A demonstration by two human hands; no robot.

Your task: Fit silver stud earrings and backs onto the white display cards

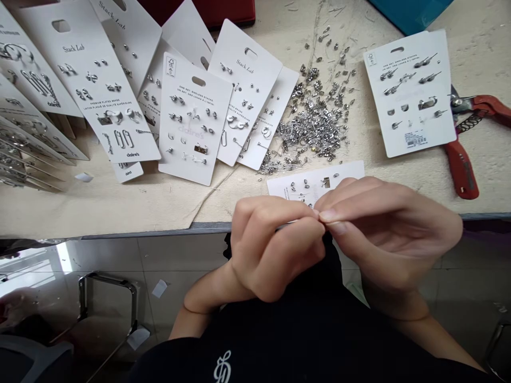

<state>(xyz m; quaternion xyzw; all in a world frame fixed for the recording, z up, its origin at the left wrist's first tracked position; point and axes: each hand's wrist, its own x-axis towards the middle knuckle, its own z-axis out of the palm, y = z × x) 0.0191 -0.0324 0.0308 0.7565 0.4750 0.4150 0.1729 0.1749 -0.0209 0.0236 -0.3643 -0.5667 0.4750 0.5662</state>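
Left hand (271, 247) and right hand (389, 234) pinch together.

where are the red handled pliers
In the head view, the red-handled pliers lie toward the right of the cloth-covered table, just right of the white earring card and beyond the person's right hand.

Person's own body from above: bare left hand (271, 250) and bare right hand (387, 229) with short fingernails (328, 215), a thin cord bracelet (196, 309) around each wrist, and a black top (279, 332) bearing a white stitched monogram (222, 367).
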